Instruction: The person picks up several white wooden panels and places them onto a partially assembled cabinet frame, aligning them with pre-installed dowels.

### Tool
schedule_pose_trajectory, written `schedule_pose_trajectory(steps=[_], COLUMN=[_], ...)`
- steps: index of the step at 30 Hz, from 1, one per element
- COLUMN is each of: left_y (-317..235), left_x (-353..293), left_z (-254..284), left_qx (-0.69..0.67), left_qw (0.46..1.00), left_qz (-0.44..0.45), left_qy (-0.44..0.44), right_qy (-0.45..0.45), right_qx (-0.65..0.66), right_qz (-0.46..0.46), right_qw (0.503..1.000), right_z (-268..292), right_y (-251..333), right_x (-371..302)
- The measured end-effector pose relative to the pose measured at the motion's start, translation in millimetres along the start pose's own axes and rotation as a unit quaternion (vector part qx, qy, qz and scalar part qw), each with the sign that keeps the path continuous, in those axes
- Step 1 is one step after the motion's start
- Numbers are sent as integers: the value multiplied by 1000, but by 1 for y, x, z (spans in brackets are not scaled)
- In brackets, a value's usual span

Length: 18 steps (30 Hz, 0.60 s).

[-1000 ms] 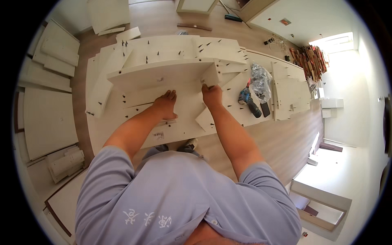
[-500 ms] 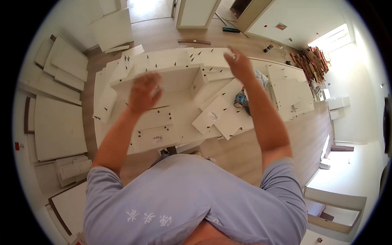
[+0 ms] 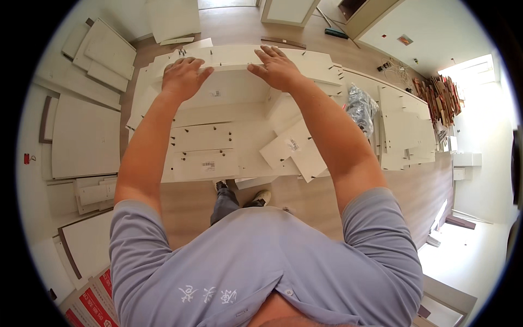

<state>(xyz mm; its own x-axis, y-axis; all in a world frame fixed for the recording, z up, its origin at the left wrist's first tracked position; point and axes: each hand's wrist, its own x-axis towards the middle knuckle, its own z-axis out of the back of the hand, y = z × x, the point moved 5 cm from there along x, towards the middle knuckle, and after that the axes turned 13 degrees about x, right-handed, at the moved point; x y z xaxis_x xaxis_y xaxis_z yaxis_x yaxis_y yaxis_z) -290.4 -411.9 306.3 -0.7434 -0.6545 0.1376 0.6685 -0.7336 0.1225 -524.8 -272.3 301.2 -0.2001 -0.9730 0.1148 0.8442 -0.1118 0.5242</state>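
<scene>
My left hand [image 3: 184, 79] rests on the far white board [image 3: 234, 57], its fingers stretched out and thumb apart. Farther right, my right hand [image 3: 277, 68] lies on the same far part with spread fingers and grips nothing. Between the two hands stands an upright white panel [image 3: 239, 84] with a small label, facing me. In front of it lie smaller white boards [image 3: 201, 136] with dark connector pegs along their edges. Two overlapping white boards [image 3: 297, 144] lie tilted below my right forearm. That forearm hides part of the work surface.
A clear plastic bag [image 3: 361, 111] of dark parts lies right of my forearm, beside more stacked white panels [image 3: 403, 128]. Large panels [image 3: 86, 136] lean along the left wall. A broom [image 3: 336, 33] and a heap of reddish strips [image 3: 440, 101] are farther off.
Both hands, earlier in the air and blurred, have come to rest on the far board, the right one moving inward. The view has shifted; the blue power drill is now hidden.
</scene>
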Motion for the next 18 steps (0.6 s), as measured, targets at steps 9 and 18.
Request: schedule_pose_trajectory(steps=[9, 18], left_y=[-3, -123], left_x=[-5, 35], left_z=[2, 21], left_qx=[28, -232], left_qw=[992, 969], left_qz=[-18, -82], left_qy=[-118, 17], right_qy=[-252, 54], right_qx=[32, 275], right_qz=[50, -575], right_qw=[966, 769], right_z=[-3, -144], right_y=[-108, -68], right_x=[-304, -732])
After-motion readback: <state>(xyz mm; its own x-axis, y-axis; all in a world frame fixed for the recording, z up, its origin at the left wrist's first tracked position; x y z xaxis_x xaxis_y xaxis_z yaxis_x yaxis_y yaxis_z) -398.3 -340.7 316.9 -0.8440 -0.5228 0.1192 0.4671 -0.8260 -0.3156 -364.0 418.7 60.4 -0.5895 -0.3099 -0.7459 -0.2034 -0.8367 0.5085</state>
